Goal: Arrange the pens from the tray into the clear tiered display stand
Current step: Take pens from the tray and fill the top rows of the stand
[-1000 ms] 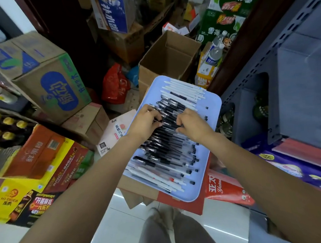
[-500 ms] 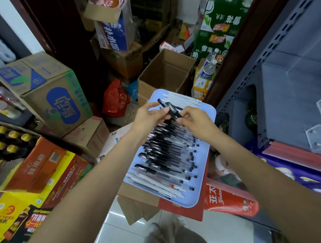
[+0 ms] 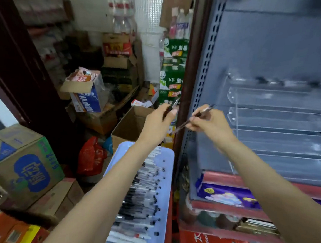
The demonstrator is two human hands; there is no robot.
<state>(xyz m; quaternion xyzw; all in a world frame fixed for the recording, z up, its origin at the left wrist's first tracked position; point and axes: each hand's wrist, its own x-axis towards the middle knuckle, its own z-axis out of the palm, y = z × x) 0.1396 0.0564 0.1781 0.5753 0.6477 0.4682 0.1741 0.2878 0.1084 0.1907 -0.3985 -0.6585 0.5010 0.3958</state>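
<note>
Left hand (image 3: 157,121) gripped a few pens (image 3: 171,107); right hand (image 3: 208,121) pinched one pen (image 3: 196,116), both above the tray (image 3: 166,176), left of the clear stand (image 3: 278,122).

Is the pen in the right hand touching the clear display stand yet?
Apart. In the head view the right hand pinches its pen, and the grey shelf upright shows between the pen's tip and the stand's near edge.
</note>
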